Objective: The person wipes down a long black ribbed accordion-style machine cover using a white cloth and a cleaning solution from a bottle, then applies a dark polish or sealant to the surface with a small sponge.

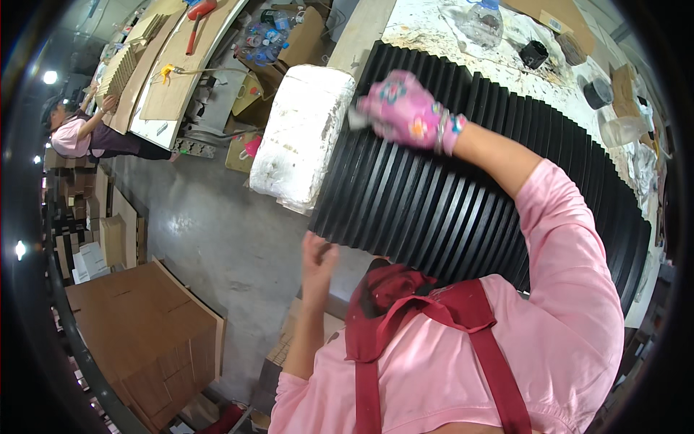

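A large black ribbed panel point(448, 195) of many parallel slats lies across the workbench in front of me. My right hand point(402, 110), in a pink flowered glove, is pressed on the panel's upper left part and grips a small pale pad point(356, 117) at its fingertips. My left hand point(318, 259) is bare and holds the panel's near left corner, fingers curled on the edge. A white wrapped bundle point(300, 134) lies against the panel's left side.
The paint-spattered bench point(426, 29) carries a plastic bottle point(481, 23) and black cups point(597, 92). Flat cardboard boxes point(144, 340) sit on the concrete floor at lower left. Another person point(76, 134) works at a far table with wooden boards point(173, 65).
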Motion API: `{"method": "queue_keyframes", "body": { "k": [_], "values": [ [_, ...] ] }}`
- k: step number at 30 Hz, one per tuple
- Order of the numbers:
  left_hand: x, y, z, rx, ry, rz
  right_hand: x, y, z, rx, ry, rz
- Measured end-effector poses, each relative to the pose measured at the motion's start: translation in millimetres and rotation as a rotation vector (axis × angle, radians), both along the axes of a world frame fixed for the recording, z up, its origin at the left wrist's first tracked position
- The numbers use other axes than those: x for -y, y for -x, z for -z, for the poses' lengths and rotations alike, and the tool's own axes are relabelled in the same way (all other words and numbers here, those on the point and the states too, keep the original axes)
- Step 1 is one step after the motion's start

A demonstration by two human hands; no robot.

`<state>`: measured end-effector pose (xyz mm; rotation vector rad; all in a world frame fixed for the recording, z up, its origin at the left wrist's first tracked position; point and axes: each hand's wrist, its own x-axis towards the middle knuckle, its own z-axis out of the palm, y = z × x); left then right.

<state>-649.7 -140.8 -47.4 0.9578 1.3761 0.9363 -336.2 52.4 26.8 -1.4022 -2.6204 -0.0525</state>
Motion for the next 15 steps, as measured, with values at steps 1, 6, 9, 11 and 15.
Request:
{"method": "queue_keyframes", "body": {
  "k": [1, 6, 9, 11, 15],
  "values": [
    [-3.1, 8.2, 0.6, -0.046, -0.042, -0.058, -21.1, -17.4, 15.3, -0.168, 0.061, 0.126],
    [-47.9, 48.6, -44.4, -0.379, -0.501, -0.174, -15.2, -23.9, 2.0, -0.238, -0.175, 0.087],
    [-94.2, 30.1, -87.4, -0.642, -0.638, -0.06, 25.4, 6.3, 10.1, -0.31, -0.188, -0.212],
    [-125.7, 8.2, -106.2, -0.758, -0.762, 0.067, -1.9, -4.8, 6.6, -0.232, -0.179, -0.079],
    [-198.6, -22.7, -97.4, -1.007, -1.11, 0.303, -90.1, -80.9, -2.2, -1.256, 0.576, 0.715]
  ]
}}
